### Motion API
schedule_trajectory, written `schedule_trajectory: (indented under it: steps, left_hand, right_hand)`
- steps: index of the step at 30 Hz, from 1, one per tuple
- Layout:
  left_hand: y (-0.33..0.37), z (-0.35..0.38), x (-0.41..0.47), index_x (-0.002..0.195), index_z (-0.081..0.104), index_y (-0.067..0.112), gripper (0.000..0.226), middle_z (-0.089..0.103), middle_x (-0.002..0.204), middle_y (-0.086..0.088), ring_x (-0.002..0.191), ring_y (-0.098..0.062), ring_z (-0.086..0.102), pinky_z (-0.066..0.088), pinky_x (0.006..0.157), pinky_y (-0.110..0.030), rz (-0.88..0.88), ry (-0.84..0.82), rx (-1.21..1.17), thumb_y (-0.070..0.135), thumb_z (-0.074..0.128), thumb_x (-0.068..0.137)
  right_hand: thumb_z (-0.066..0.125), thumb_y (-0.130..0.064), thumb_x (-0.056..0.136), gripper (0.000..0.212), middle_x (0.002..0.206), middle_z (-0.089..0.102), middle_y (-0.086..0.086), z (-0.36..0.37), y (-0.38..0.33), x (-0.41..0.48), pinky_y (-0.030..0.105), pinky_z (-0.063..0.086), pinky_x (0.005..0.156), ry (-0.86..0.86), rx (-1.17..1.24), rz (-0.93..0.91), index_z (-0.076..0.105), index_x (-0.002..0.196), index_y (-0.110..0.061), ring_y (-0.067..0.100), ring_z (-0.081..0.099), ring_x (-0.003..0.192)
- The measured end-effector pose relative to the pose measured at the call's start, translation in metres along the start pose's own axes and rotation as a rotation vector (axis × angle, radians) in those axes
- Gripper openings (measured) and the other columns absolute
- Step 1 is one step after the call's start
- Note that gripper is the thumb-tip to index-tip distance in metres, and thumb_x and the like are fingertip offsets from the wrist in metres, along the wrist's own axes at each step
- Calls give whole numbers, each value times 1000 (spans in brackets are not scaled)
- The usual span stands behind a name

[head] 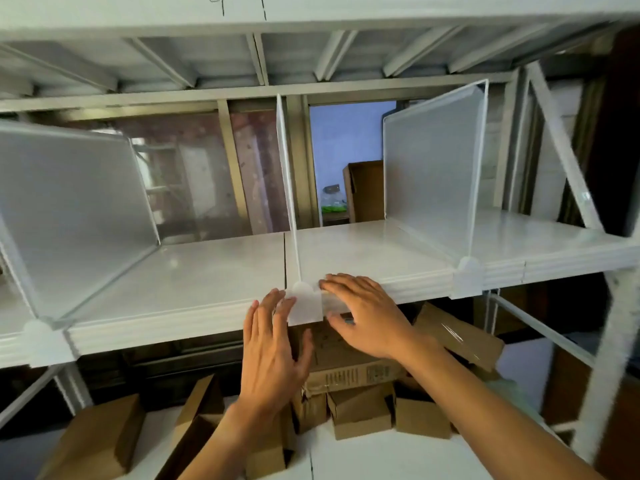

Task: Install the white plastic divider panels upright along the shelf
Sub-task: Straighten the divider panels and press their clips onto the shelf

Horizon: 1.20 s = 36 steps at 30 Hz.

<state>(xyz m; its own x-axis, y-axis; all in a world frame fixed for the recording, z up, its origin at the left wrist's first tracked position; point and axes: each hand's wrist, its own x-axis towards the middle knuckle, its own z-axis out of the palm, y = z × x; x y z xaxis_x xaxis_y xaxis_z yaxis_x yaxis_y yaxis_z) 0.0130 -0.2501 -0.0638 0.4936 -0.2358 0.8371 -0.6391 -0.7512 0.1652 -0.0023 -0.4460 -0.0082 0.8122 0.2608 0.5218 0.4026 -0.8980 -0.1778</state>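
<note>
Three white translucent divider panels stand upright on the white shelf (194,271). The left divider (72,209) and the right divider (433,171) each end in a clip on the shelf's front lip. The middle divider (287,174) is seen edge-on, and its front clip (304,304) hangs over the lip. My left hand (273,344) lies flat with spread fingers just left of that clip, fingertips touching it. My right hand (363,313) rests on the lip just right of the clip, fingers spread.
Several brown cardboard boxes (360,375) lie piled on the lower shelf under my hands. Another box (97,441) sits at lower left. A slanted white upright (568,161) and shelf post (602,341) stand at right. The upper shelf's underside (311,53) is close overhead.
</note>
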Motion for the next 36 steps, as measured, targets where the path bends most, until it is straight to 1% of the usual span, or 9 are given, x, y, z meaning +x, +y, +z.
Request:
schedule_trajectory:
  steps: [7, 12, 16, 19, 21, 25, 30, 33, 36]
  left_hand:
    - [47, 17, 15, 132, 48, 12, 45, 45, 144, -9, 137, -25, 41, 25, 119, -43, 139, -8, -47, 32, 55, 91]
    - [86, 36, 44, 144, 34, 15, 57, 29, 160, -5, 149, -18, 25, 33, 116, -48, 156, -80, -92, 29, 57, 93]
    - [128, 64, 60, 154, 21, 14, 67, 13, 166, 0, 151, -13, 16, 19, 123, -38, 123, -150, -12, 36, 51, 98]
    - [160, 86, 65, 158, 10, 17, 72, 5, 167, 1, 152, -12, 9, 9, 124, -33, 134, -209, 61, 43, 43, 100]
    - [177, 103, 69, 159, 3, 22, 74, -1, 167, 2, 153, -13, 2, 4, 125, -36, 135, -280, 144, 50, 37, 100]
    - [194, 130, 77, 158, -1, 27, 77, -3, 167, 1, 153, -18, -4, -6, 123, -42, 99, -373, 312, 60, 34, 98]
    - [202, 136, 83, 152, 29, 26, 68, 33, 158, 1, 146, -17, 25, 7, 123, -36, 56, -310, 284, 59, 47, 95]
    - [202, 139, 87, 150, 36, 27, 66, 40, 155, 2, 143, -17, 33, 10, 120, -32, 70, -268, 279, 59, 51, 94]
    - [201, 144, 86, 150, 38, 26, 65, 42, 154, 1, 142, -19, 37, 19, 119, -37, 85, -259, 292, 58, 52, 95]
  right_hand:
    - [44, -28, 104, 49, 160, 29, -15, -25, 20, -11, 18, 3, 112, -80, 162, 40, 37, 152, -30, 4, 18, 148]
    - [47, -35, 102, 43, 151, 46, -13, -45, 51, -42, 27, 24, 114, 42, 101, 47, 47, 145, -30, 9, 36, 141]
    - [52, -30, 99, 27, 122, 66, -8, -72, 94, -71, 25, 42, 97, 159, 28, 3, 64, 121, -22, 9, 57, 112]
    - [58, -23, 95, 14, 101, 67, -5, -91, 135, -88, 29, 49, 85, 296, -16, -33, 68, 102, -18, 11, 59, 94]
    - [60, -20, 93, 11, 99, 64, -4, -99, 167, -97, 28, 48, 82, 365, -25, -27, 66, 102, -17, 13, 58, 93]
    - [63, -25, 90, 33, 114, 60, 2, -110, 218, -104, 34, 49, 87, 339, -50, 36, 56, 120, -15, 20, 57, 103]
    - [64, -31, 88, 62, 141, 52, 2, -106, 247, -110, 44, 36, 113, 155, -82, -36, 43, 144, -21, 23, 48, 129]
    - [62, -39, 89, 68, 145, 48, 1, -103, 256, -105, 44, 30, 117, 125, -112, -61, 37, 150, -25, 22, 43, 134]
    - [62, -54, 86, 76, 141, 50, 3, -94, 259, -96, 42, 32, 114, 140, -182, -75, 34, 152, -26, 24, 45, 130]
